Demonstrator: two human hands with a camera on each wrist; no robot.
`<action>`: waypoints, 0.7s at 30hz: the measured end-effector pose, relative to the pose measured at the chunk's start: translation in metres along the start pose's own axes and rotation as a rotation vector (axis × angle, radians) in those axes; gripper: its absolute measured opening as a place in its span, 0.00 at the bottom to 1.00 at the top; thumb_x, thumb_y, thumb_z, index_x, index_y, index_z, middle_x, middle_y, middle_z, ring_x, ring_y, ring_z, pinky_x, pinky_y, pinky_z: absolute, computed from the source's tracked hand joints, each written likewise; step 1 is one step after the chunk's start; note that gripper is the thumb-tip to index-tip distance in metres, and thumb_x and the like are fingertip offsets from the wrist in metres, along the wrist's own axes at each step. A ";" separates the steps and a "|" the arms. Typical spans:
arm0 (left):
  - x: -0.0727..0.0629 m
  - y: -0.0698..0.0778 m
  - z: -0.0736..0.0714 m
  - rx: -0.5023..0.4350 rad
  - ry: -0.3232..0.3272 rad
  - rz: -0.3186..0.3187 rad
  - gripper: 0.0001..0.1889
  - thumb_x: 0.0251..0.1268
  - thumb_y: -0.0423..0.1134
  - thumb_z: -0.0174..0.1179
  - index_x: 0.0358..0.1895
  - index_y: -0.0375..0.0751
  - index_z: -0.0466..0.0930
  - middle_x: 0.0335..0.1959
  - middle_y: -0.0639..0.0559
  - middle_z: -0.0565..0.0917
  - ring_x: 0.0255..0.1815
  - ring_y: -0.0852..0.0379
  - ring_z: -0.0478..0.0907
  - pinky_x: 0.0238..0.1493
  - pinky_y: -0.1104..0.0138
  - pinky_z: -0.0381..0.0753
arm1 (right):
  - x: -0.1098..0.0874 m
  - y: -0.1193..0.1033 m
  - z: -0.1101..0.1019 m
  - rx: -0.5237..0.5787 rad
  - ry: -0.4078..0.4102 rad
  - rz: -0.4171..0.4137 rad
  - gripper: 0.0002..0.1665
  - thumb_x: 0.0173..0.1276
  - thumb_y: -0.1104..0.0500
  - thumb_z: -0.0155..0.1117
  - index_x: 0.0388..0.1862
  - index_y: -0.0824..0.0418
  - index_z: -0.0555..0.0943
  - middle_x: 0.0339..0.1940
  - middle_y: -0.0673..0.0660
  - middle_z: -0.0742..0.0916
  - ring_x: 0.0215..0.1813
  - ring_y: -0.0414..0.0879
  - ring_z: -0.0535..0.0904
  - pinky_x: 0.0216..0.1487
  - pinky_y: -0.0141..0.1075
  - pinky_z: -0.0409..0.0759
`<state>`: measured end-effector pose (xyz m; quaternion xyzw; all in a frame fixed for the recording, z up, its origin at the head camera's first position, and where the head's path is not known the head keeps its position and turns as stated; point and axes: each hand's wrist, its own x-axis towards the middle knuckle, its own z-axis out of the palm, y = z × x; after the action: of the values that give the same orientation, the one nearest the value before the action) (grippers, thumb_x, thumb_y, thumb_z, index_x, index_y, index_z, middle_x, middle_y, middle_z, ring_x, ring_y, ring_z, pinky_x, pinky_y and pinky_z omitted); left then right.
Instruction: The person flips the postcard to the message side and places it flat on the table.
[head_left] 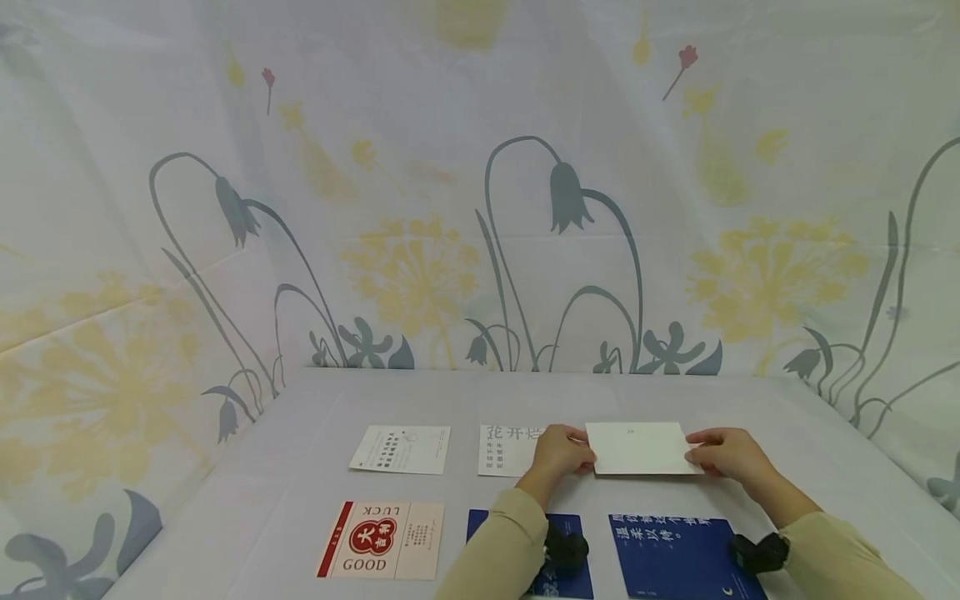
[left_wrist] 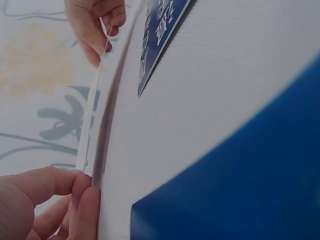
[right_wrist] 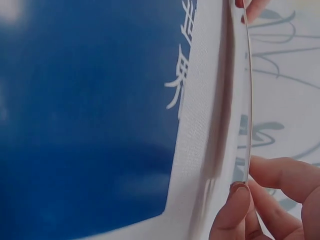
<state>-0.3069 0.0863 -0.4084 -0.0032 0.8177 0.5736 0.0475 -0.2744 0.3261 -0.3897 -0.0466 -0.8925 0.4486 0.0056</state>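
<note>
Both hands hold a white card [head_left: 641,450] by its short ends, at the back right of the table. My left hand [head_left: 558,452] pinches its left end between thumb and fingers. At the other end, the right hand [head_left: 729,454] does the same. Both wrist views show the card edge-on as a thin strip, close over the white cloth, with a shadow under its near edge in the head view. Beneath the left hand lies a white card with grey lettering [head_left: 502,452], its right part covered by that hand.
A smaller printed white card [head_left: 401,450] lies at the back left, with a red and cream card [head_left: 382,540] in front of it. Two blue cards, a middle one [head_left: 573,575] and a right one [head_left: 667,558], lie under the forearms. A flower-printed curtain [head_left: 420,167] hangs behind the table.
</note>
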 end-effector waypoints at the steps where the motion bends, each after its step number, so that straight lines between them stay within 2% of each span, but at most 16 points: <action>1: 0.000 0.000 0.000 0.004 0.000 -0.004 0.11 0.46 0.24 0.66 0.36 0.34 0.82 0.21 0.52 0.79 0.20 0.59 0.78 0.23 0.70 0.80 | 0.000 0.001 0.000 -0.002 -0.009 0.002 0.25 0.59 0.64 0.64 0.50 0.81 0.72 0.24 0.54 0.79 0.27 0.46 0.73 0.27 0.34 0.75; 14: 0.000 0.001 0.000 0.046 0.015 -0.011 0.06 0.45 0.24 0.67 0.29 0.34 0.83 0.18 0.51 0.79 0.18 0.60 0.77 0.21 0.72 0.79 | 0.005 0.004 0.003 -0.041 -0.064 0.032 0.24 0.58 0.63 0.64 0.48 0.80 0.74 0.21 0.53 0.77 0.24 0.45 0.72 0.26 0.35 0.74; 21: -0.001 0.002 0.000 0.034 0.028 -0.021 0.07 0.47 0.25 0.68 0.30 0.34 0.82 0.19 0.50 0.78 0.18 0.59 0.79 0.21 0.71 0.80 | 0.006 0.003 0.003 -0.054 -0.077 0.047 0.23 0.59 0.63 0.61 0.48 0.80 0.74 0.23 0.54 0.78 0.24 0.45 0.72 0.27 0.35 0.74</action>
<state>-0.3065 0.0873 -0.4068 -0.0189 0.8280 0.5589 0.0418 -0.2802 0.3262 -0.3941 -0.0505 -0.9024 0.4259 -0.0404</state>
